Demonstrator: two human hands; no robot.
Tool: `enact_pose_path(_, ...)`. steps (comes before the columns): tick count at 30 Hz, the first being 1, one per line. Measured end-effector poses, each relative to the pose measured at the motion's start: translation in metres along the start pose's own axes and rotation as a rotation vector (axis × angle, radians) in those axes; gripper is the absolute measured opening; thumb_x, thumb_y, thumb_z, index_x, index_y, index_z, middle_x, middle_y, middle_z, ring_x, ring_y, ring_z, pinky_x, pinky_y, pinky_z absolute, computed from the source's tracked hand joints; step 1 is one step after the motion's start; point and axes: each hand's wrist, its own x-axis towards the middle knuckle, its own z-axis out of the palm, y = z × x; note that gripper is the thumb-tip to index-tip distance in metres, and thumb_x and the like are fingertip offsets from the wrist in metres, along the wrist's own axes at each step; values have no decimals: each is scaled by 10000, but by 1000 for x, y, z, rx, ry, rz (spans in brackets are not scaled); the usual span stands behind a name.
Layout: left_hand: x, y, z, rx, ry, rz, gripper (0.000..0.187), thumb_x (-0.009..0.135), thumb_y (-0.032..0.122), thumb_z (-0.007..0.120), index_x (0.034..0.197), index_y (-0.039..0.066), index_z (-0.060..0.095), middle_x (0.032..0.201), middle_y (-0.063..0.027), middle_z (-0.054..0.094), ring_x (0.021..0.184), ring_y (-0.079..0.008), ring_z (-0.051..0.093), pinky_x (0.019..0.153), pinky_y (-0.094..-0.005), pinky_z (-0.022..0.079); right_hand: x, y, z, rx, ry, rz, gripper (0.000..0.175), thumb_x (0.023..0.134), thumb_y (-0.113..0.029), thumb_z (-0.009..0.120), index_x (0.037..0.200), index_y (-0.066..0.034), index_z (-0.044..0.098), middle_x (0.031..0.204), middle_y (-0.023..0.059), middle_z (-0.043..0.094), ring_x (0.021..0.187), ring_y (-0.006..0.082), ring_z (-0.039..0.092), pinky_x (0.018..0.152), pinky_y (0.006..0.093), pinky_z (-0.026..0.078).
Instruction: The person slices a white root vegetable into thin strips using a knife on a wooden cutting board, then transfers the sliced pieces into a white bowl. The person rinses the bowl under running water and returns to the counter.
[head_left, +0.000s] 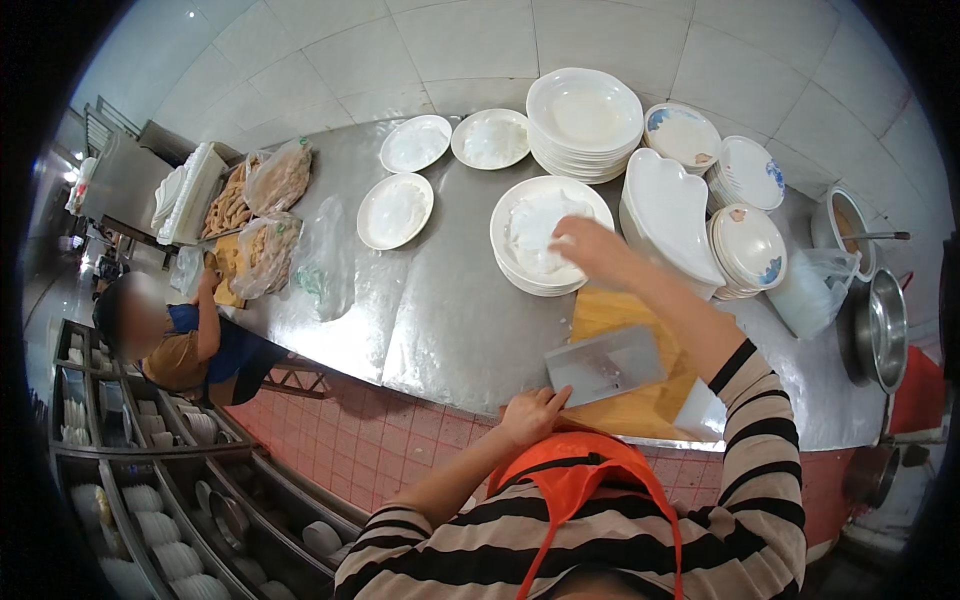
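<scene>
My left hand (529, 417) grips the handle of a Chinese cleaver (606, 365) at the table's front edge. The cleaver's broad blade lies flat over a wooden cutting board (679, 401), with small white bits on it. My right hand (595, 250) reaches over the top plate of a white plate stack (508, 262). Its curled, slightly blurred fingers are at the pale, glossy food (536, 221) spread on that plate; whether they hold a piece is hidden. On the board's right side rests a white block (701, 411), partly covered by my sleeve.
Three plates of white food (396, 211) stand left of the stack. Tall plate stacks (585, 112) and wavy-edged white dishes (666, 217) line the back. Bagged brown food (279, 180) lies at left, where a person (184, 345) works. Steel bowls (887, 330) stand at right.
</scene>
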Motion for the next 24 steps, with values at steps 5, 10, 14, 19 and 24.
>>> enact_pose_path(5, 24, -18, 29, -38, -18, 113, 462, 792, 204, 719, 1202, 31, 595, 891, -99, 631, 781, -288, 647, 687, -382, 534, 7, -11, 36, -126, -2, -32, 347, 847, -99, 600, 1175, -187, 676, 1454, 88, 477, 1428, 324, 321, 1175, 468, 292)
enact_pose_path(10, 36, -28, 25, -133, -51, 124, 406, 785, 231, 714, 1138, 49, 630, 945, -97, 621, 898, -288, 618, 792, -412, 505, 30, -3, 58, -53, 64, -7, 344, 842, -161, 627, 1179, -207, 682, 1470, 90, 467, 1442, 333, 295, 1190, 534, 214)
enact_pose_path(14, 68, -35, -24, -133, 59, 200, 326, 754, 192, 743, 1037, 53, 660, 1046, -98, 632, 1037, -315, 587, 869, -444, 483, 35, 21, 72, -180, 98, 135, 341, 840, -173, 626, 1175, -189, 688, 1455, 142, 476, 1443, 358, 288, 1193, 549, 181)
enact_pose_path(19, 113, -88, -89, 53, 333, -49, 447, 711, 86, 748, 1146, 54, 652, 1242, -124, 573, 1189, -370, 513, 972, -517, 420, 31, 29, 72, -269, 98, 254, 369, 819, -206, 689, 1186, -168, 688, 1438, 161, 481, 1432, 375, 292, 1188, 548, 178)
enact_pose_path(24, 145, -127, -132, 287, 74, -136, 535, 711, 184, 806, 1181, 3, 627, 1342, -129, 494, 1334, -381, 386, 1074, -547, 328, 22, 19, 73, -70, 209, 313, 359, 826, -154, 637, 1181, -154, 693, 1442, 166, 466, 1422, 386, 299, 1187, 551, 186)
